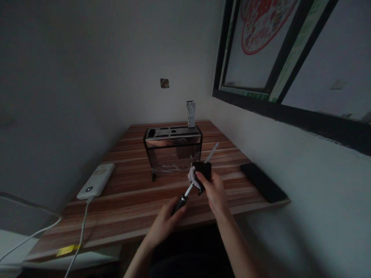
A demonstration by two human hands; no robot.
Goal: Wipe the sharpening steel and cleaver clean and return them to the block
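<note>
Black-handled tool (pixel 189 189), held over the table (pixel 121 208) with your left hand (pixel 168 217) closed round its handle (pixel 181 202) and your right hand (pixel 215 187) pinching a dark cloth (pixel 204 168) about its pale shaft (pixel 212 152), could nick you if that cloth slips along any sharp edge.

Ahead and left of the right hand (pixel 214 191), passage is blocked by the black-framed tank (pixel 174 156), with a white upright box (pixel 191 115) by its far right corner. Left of the left hand (pixel 166 221), bare tabletop (pixel 130 204) runs to the power bank (pixel 97 180) and its cable (pixel 83 227). Right of the right hand, free surface extends to a flat black slab (pixel 262 182), then wall (pixel 313 177). Between both hands, a black-handled tool (pixel 181 201) obstructs crossing.
</note>
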